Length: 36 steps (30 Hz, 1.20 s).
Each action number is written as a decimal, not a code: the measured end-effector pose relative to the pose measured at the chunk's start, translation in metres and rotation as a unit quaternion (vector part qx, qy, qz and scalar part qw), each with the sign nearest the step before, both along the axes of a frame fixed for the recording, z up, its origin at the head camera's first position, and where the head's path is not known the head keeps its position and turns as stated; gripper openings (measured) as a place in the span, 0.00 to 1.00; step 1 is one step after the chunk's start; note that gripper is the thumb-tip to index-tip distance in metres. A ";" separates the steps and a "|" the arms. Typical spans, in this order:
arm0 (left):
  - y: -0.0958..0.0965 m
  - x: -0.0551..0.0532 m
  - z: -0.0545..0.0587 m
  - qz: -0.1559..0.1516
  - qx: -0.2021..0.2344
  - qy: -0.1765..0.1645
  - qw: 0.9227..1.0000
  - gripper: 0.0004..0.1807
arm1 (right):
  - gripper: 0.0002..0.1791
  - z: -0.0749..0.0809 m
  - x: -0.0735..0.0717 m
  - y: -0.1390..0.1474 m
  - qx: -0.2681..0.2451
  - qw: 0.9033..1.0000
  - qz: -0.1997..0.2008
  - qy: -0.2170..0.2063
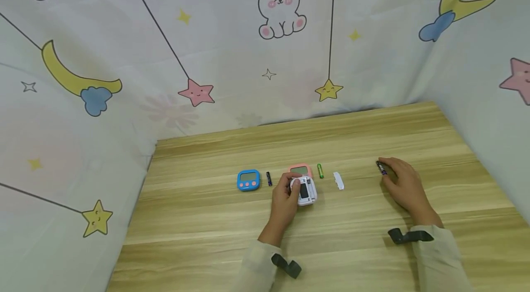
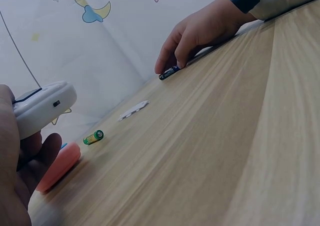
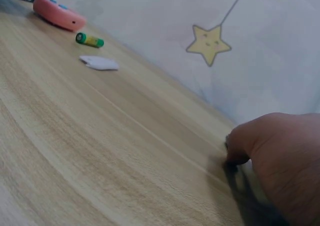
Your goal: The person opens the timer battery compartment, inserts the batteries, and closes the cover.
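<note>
My left hand (image 1: pixel 285 202) grips a white digital timer (image 1: pixel 308 194), its back turned up and the battery slot uncovered. In the left wrist view the timer (image 2: pixel 47 106) is held above the table. Over to the right, my right hand (image 1: pixel 406 187) pinches a dark AAA battery (image 1: pixel 381 168) between thumb and fingers, low at the tabletop. That battery (image 2: pixel 169 73) shows between the fingertips in the left wrist view; in the right wrist view the hand mostly hides it. A pink timer (image 1: pixel 299 170) lies just behind the white one, partly covered by it.
Between the hands lie a green battery (image 1: pixel 320 171) and a white battery cover (image 1: pixel 338 180). Left of the pink timer are another dark battery (image 1: pixel 269 178) and a blue timer (image 1: pixel 248 180). A printed cloth (image 1: pixel 240 53) hangs behind the wooden table (image 1: pixel 198 218).
</note>
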State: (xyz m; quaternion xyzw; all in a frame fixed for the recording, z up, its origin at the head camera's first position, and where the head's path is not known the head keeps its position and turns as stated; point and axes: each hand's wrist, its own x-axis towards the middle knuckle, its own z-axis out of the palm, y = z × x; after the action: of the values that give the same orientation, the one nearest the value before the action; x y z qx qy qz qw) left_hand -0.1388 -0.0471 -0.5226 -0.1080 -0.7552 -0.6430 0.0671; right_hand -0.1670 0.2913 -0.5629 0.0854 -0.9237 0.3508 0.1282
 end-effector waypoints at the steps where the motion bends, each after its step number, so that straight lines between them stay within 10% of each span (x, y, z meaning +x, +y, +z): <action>1: 0.000 0.000 0.000 -0.001 0.000 0.000 1.000 0.10 | 0.25 0.000 0.000 0.000 0.000 1.000 -0.001 0.000; 36: 0.001 -0.002 0.001 -0.004 -0.010 0.007 1.000 0.11 | 0.24 0.004 -0.005 -0.002 0.011 1.000 -0.017 -0.010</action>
State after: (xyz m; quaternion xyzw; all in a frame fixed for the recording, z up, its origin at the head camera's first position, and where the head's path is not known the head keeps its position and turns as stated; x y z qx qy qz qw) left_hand -0.1409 -0.0465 -0.5213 -0.1163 -0.7609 -0.6347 0.0683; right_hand -0.1724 0.2893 -0.5586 0.0677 -0.9298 0.3397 0.1242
